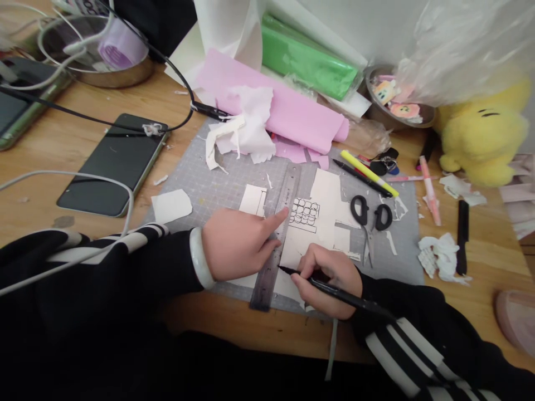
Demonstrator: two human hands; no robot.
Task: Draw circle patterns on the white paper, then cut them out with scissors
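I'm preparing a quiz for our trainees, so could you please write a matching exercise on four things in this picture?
1. Ruler
2. Pen
3. Scissors
4. Plush toy

A. Yellow
B. In the right hand
C. Black-handled
D. Partly under the left hand

Pairs: 1-D, 2-B, 3-C, 4-A

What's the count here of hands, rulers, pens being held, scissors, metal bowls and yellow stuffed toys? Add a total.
Hands: 2 (left hand, right hand)
Ruler: 1
Held black pen: 1
Pair of scissors: 1
Metal bowls: 2 (left bowl, right bowl)
Yellow stuffed toy: 1
Total: 8
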